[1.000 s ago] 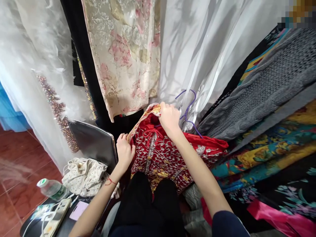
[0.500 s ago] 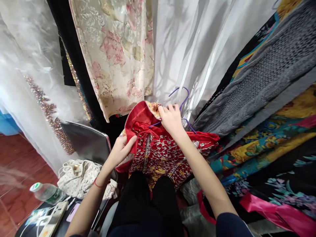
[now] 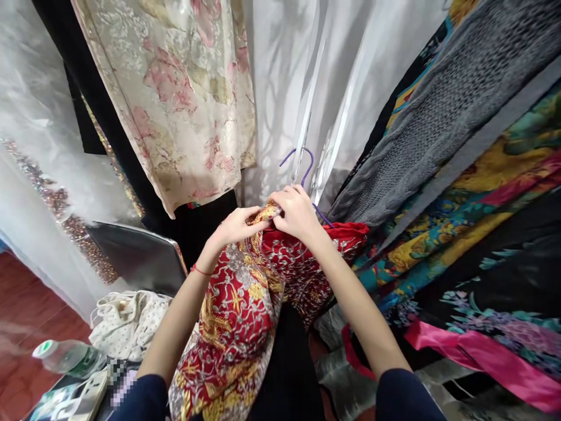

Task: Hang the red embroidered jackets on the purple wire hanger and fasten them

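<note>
A red garment with gold and silver embroidery (image 3: 236,316) hangs down over my left thigh. My left hand (image 3: 239,227) pinches its top edge between thumb and fingers. Right beside it, my right hand (image 3: 297,211) grips the same gold-patterned edge, close to the neck of a purple hanger (image 3: 309,166). On that hanger sits a second piece, a red embroidered one with a plain red band (image 3: 350,231) along its top, partly covered by the first piece and by my right hand. The hanger's left arm is hidden.
A cream floral cloth (image 3: 193,117) and a white curtain (image 3: 280,88) hang in front. To the right are a grey knitted garment (image 3: 421,134) and several patterned clothes. At left stand a dark chair back (image 3: 135,254), a dotted white cloth (image 3: 127,321) and a plastic bottle (image 3: 70,356).
My left hand has moved up and right, beside my right hand. The loose garment's red lining has turned away, and its embroidered outside now drapes over my lap. The view has shifted rightward.
</note>
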A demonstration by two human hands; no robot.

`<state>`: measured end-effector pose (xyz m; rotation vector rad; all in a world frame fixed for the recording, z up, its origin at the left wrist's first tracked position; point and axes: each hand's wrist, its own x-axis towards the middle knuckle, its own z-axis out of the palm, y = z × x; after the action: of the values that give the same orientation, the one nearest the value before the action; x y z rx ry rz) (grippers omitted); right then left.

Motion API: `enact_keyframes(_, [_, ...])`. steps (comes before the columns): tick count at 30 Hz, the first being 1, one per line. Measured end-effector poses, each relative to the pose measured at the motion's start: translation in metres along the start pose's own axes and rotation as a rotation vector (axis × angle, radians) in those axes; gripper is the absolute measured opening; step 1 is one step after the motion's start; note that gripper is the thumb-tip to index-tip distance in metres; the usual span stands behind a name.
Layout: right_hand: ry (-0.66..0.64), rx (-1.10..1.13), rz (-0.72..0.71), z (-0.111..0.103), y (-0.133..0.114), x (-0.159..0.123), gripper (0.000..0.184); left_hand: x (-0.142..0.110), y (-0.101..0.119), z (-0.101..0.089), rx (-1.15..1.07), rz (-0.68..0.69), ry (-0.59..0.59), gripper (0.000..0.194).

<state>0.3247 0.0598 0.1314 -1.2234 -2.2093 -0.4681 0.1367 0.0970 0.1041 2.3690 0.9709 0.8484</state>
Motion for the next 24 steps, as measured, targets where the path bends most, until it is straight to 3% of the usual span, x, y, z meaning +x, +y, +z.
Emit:
enact_keyframes(2, [0.115, 0.063, -0.006, -0.007, 0.006, -0.017, 0.031, 0.003, 0.0, 0.007, 0.078, -0.052, 0.02, 0.041])
enact_keyframes(5, [0.284, 0.078, 0.292, -0.018, 0.026, -0.045, 0.033, 0.005, 0.004, 0.007, 0.058, -0.111, 0.029, 0.046])
enact_keyframes(7, [0.173, 0.128, 0.52, -0.025, 0.046, -0.06, 0.032, 0.008, 0.006, 0.004, -0.014, -0.133, -0.022, 0.049])
enact_keyframes(9, [-0.125, 0.314, 0.626, -0.032, 0.069, -0.067, 0.03, 0.012, 0.007, 0.002, -0.085, -0.152, -0.035, 0.05])
enact_keyframes(11, [-0.403, 0.568, 0.625, -0.037, 0.089, -0.067, 0.03, 0.016, 0.009, 0.001, -0.165, -0.166, -0.045, 0.05])
enact_keyframes(14, [-0.62, 0.838, 0.565, -0.04, 0.104, -0.06, 0.045, 0.023, 0.018, 0.0, -0.312, -0.165, -0.143, 0.047])
enact_keyframes(16, [-0.684, 0.897, 0.542, -0.036, 0.105, -0.055, 0.056, 0.029, 0.026, -0.001, -0.376, -0.166, -0.23, 0.043])
enact_keyframes(19, [-0.67, 0.935, 0.541, -0.026, 0.1, -0.05, 0.057, 0.036, 0.039, 0.0, -0.391, -0.173, -0.323, 0.045])
enact_keyframes(24, [-0.592, 0.974, 0.604, -0.013, 0.089, -0.048, 0.053, 0.046, 0.051, 0.009, -0.399, -0.002, -0.401, 0.033])
